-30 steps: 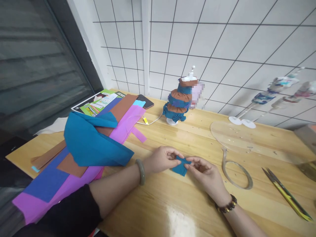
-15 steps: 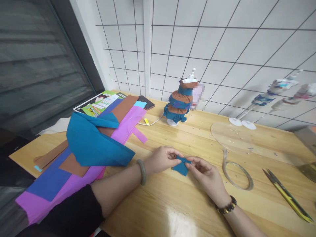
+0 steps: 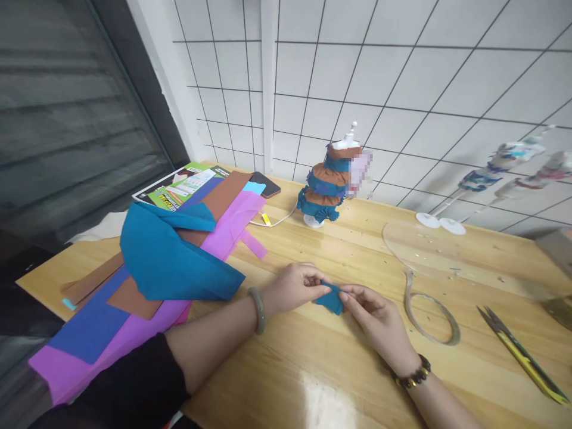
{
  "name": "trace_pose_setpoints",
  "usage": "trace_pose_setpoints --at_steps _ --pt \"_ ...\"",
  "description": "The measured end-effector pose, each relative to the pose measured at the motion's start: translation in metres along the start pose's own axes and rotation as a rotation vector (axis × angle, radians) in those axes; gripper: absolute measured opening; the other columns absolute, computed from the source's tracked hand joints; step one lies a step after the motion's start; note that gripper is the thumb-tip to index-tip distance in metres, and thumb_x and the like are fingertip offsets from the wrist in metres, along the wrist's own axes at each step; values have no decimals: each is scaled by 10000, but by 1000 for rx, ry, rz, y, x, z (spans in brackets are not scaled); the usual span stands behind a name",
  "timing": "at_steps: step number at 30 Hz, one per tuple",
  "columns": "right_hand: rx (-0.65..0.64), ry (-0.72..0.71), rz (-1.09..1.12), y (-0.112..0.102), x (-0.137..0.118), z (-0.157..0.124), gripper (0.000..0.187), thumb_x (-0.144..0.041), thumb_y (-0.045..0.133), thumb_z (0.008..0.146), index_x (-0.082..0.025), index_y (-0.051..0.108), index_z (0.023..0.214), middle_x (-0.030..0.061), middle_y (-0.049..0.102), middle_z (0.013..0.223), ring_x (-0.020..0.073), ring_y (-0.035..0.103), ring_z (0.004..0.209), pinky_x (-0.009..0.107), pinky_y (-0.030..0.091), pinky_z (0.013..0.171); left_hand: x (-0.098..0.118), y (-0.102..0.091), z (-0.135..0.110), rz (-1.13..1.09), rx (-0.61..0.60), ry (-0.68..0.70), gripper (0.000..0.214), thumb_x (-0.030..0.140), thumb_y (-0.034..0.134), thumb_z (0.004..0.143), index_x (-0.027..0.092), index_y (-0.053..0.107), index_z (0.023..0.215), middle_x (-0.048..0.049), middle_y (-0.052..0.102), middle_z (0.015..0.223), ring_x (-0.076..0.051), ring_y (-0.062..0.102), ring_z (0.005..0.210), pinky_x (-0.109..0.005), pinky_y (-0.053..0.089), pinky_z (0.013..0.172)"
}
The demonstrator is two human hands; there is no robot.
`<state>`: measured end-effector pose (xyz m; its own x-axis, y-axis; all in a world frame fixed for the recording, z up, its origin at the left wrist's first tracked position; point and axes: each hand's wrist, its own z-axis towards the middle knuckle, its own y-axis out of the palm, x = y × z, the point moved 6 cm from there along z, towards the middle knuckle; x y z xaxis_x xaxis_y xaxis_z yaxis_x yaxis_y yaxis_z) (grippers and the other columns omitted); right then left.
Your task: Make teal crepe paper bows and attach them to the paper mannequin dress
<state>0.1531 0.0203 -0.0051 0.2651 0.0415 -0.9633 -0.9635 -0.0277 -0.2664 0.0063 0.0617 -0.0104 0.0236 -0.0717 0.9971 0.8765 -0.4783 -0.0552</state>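
Observation:
A small teal piece of crepe paper [image 3: 329,301] is held just above the wooden table, its top edge gathered or folded. My left hand [image 3: 297,289] pinches its upper left corner between thumb and fingers. Closed on the upper right corner is my right hand [image 3: 373,313], thumb against forefinger. The lower part of the piece hangs loose between both hands. Beyond them stands a little dress form [image 3: 330,179] on a white base, wrapped in ruffled brown and teal layers.
Left lies a pile of paper: a large teal sheet [image 3: 179,262], blue [image 3: 92,333], brown and pink [image 3: 239,211] strips. A phone [image 3: 267,185] sits behind. To the right are a tape roll [image 3: 433,319], yellow thread snips [image 3: 522,357], a clear disc [image 3: 415,247] and two more dress forms [image 3: 480,176].
The teal piece has tilted and its top edge looks more folded down. My right hand has shifted slightly right; my left hand stays nearly in place.

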Motion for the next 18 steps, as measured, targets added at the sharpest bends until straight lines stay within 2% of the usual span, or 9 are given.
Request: trace_pose_setpoints --at_steps 6,8,13,18 --pt "-30 -102 -67 0 -8 1 168 -345 580 786 -192 629 834 55 618 829 161 576 736 266 486 646 4 3 -1 -134 -45 -66 217 277 653 689 107 658 824 -54 636 782 -128 585 711 -244 464 666" --pt "-41 -75 -36 1 -6 0 177 -348 573 791 -190 619 855 56 632 811 158 585 718 269 493 651 3 4 -2 -176 -63 -98 218 271 660 682 106 655 824 -43 638 736 -115 573 683 -241 458 662" --pt "-30 28 14 3 -3 -2 203 -364 582 784 -178 610 860 9 629 594 127 580 576 234 490 597 3 4 -1 -201 -58 -118 230 266 679 661 100 652 818 -14 607 650 -91 543 606 -226 444 607" --pt "19 40 21 -1 -3 -1 242 -375 622 739 -169 641 866 10 642 588 128 590 568 233 500 593 0 2 0 -233 -45 -152 278 298 705 633 96 654 817 -26 619 672 -97 556 607 -231 452 598"
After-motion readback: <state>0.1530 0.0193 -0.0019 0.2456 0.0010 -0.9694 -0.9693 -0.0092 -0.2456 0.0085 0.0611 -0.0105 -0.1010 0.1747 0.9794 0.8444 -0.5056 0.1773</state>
